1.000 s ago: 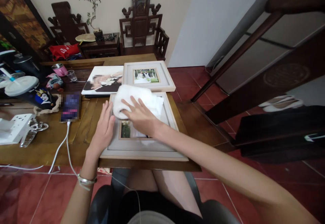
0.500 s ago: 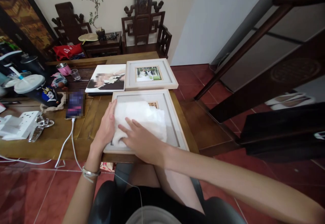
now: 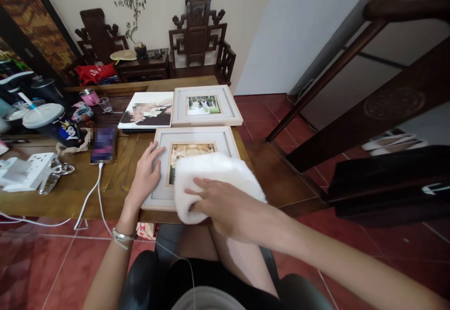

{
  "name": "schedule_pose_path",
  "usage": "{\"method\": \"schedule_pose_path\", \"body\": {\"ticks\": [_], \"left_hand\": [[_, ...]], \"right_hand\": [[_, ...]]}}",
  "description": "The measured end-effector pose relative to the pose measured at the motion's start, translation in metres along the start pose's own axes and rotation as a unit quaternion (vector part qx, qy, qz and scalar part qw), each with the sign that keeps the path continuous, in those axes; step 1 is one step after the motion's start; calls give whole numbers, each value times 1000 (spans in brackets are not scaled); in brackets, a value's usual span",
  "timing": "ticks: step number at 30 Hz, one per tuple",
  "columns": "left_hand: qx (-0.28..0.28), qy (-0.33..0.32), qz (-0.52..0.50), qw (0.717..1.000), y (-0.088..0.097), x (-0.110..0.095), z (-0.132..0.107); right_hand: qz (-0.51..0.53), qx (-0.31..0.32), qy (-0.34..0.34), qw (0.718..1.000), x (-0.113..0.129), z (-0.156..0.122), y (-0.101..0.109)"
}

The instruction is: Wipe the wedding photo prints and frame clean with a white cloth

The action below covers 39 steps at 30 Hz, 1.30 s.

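A light wood picture frame (image 3: 149,197) lies flat at the table's front edge, with a photo (image 3: 190,148) inside its pale mat. My left hand (image 3: 145,174) rests on the frame's left side, fingers stretched out and thumb apart. In my right hand (image 3: 220,202) is a fluffy white cloth (image 3: 228,169), bunched under the fingers. The cloth covers the frame's lower right part and hangs past its right and front edges. Part of the photo is hidden beneath it.
Behind lie a second framed photo (image 3: 207,120) and a white-edged photo panel (image 3: 147,101). To the left are a phone (image 3: 103,146) on a white cable (image 3: 92,190), a power strip (image 3: 31,171), a clear hair clip (image 3: 52,176) and a lidded cup (image 3: 45,117). A pink mug (image 3: 89,96) stands farther back.
My right hand has slid the cloth rightward and toward me, uncovering much of the photo. My left hand stays at the frame's left side, its thumb now farther from the fingers.
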State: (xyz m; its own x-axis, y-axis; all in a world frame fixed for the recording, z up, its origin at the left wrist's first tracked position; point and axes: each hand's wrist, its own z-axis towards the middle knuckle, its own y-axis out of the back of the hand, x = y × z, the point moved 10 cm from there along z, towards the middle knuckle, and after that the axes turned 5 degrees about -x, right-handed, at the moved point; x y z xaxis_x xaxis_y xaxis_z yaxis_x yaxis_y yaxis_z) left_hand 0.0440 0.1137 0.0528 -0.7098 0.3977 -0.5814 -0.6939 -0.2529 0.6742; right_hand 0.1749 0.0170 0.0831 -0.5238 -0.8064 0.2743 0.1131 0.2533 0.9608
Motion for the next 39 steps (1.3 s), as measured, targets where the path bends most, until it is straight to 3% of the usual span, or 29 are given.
{"method": "schedule_pose_path", "body": {"ticks": [3, 6, 10, 14, 19, 24, 28, 32, 36, 39], "left_hand": [[-3, 1, -5, 1000, 1, 0, -1], [-1, -7, -4, 1000, 1, -1, -2], [-6, -22, 4, 1000, 0, -3, -2], [46, -47, 4, 998, -12, -4, -3], [85, -34, 23, 996, -21, 4, -6], [85, -49, 28, 995, -21, 2, -5], [75, -74, 23, 994, -18, -3, -5], [66, -79, 24, 994, -17, -3, -5], [60, -72, 36, 995, -16, -3, -2], [68, -58, 53, 995, -17, -4, 0]], "right_hand": [[4, -33, 58, 998, 17, 28, -10], [27, -53, 63, 996, 18, 33, -10], [42, -43, 0, 998, -4, -5, 3], [1, -44, -83, 996, -31, -48, 13], [-34, -67, -153, 985, -65, -56, 12], [-68, -112, -186, 974, -111, -31, 20], [-94, -209, -226, 947, -137, -5, 47], [-150, -302, -154, 929, -115, 40, 69], [-194, -251, -42, 948, -84, 95, 50], [-201, -205, -44, 957, -85, 113, 31]]}}
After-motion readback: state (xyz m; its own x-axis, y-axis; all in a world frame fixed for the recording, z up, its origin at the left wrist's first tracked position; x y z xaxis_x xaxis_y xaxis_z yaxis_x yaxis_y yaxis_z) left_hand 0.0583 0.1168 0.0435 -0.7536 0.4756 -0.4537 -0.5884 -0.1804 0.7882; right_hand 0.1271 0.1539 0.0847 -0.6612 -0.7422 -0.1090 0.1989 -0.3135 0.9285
